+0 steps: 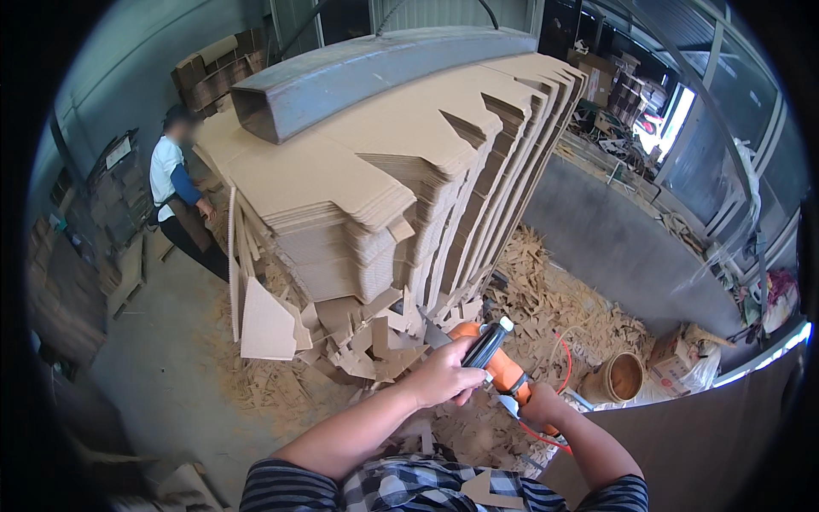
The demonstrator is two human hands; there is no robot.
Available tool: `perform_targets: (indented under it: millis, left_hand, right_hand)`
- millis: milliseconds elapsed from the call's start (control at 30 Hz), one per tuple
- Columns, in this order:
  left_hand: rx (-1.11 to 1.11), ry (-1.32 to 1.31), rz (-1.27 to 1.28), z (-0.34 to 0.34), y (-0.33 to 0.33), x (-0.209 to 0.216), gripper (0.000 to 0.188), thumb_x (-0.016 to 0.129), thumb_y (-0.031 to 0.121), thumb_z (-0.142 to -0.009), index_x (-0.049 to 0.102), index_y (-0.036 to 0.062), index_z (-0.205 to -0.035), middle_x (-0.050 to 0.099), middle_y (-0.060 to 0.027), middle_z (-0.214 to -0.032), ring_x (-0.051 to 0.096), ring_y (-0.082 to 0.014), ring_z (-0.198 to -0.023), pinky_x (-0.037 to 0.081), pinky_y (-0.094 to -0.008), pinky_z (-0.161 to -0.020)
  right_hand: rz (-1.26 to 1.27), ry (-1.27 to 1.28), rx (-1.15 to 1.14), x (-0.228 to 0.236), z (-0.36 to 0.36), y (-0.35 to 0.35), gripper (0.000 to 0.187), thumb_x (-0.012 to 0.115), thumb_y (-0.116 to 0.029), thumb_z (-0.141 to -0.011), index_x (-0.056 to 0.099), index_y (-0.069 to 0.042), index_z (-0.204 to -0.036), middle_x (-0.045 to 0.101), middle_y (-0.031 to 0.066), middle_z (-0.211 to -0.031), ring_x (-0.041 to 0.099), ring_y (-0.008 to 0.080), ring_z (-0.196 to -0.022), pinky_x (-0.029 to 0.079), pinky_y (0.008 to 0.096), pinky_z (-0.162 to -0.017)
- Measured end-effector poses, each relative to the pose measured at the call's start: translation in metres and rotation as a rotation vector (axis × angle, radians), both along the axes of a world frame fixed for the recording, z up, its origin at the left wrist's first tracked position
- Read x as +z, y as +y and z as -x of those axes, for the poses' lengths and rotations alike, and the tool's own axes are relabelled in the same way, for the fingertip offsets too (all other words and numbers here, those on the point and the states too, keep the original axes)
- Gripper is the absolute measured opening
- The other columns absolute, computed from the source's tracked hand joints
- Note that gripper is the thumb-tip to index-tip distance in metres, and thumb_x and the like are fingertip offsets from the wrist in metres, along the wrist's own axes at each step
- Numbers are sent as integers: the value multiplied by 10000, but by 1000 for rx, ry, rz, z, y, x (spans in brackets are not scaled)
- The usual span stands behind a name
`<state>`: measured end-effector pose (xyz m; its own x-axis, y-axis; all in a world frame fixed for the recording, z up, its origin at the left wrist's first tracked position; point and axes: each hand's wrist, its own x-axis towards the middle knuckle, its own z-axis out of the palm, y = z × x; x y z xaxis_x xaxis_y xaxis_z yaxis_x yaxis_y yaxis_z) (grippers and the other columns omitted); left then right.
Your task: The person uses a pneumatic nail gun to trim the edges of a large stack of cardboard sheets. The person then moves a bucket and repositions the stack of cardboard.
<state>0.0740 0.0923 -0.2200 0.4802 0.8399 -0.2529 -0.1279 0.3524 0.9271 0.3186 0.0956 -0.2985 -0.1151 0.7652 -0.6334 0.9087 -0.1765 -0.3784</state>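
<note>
In both fists I hold an orange and black power tool [509, 375] with a grey metal blade [433, 330] at its front. My left hand [445, 374] is wrapped around the black front part. My right hand [543, 404] closes on the rear grip, near a red hose or cord. The blade points toward the lower part of a tall stack of die-cut cardboard sheets [333, 166]; whether it touches is unclear. Notched edges face me. Torn cardboard scraps [367, 341] hang and lie at the stack's base.
A square metal beam [392, 72] lies across the stack's top, with a chain above it. At the left a co-worker [175, 179] bends by the stack. Scraps cover the floor [554, 294] to the right, near a bucket [616, 378], a carton [674, 354] and a low grey wall [614, 230].
</note>
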Motion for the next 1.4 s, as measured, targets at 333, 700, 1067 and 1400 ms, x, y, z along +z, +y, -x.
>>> perform_targets:
  millis: [333, 700, 1067, 1400]
  left_hand:
    - [59, 16, -1, -5, 1, -37, 360, 524, 46, -816, 427, 0, -1159, 496, -18, -663, 461, -87, -438, 375, -219, -413]
    - [95, 22, 96, -11, 11, -71, 373, 514, 15, -798, 449, 21, -1165, 473, -8, -635, 457, -89, -434, 350, -219, -400]
    - [122, 26, 162, -10, 15, -118, 502, 506, -1, -788, 375, 9, -1272, 491, -19, -663, 467, -89, -452, 367, -217, -416]
    - [96, 16, 209, -6, 25, -152, 508, 523, 0, -781, 406, 22, -1275, 487, -8, -662, 456, -74, -466, 368, -208, -432]
  right_hand:
    - [-14, -2, 63, -57, -9, 8, 334, 653, -168, -635, 634, -4, -926, 639, 205, -894, 626, 308, -855, 488, 359, -746]
    - [25, 5, 63, -94, -11, 15, 336, 636, -175, -646, 641, -36, -953, 642, 187, -902, 624, 314, -849, 490, 371, -752]
    - [86, -74, 81, -131, -11, 27, 350, 629, -189, -661, 640, -89, -996, 642, 157, -926, 617, 305, -875, 495, 377, -771]
    - [143, -76, 35, -174, -10, 20, 328, 629, -201, -650, 651, -100, -961, 642, 146, -937, 616, 288, -896, 492, 375, -786]
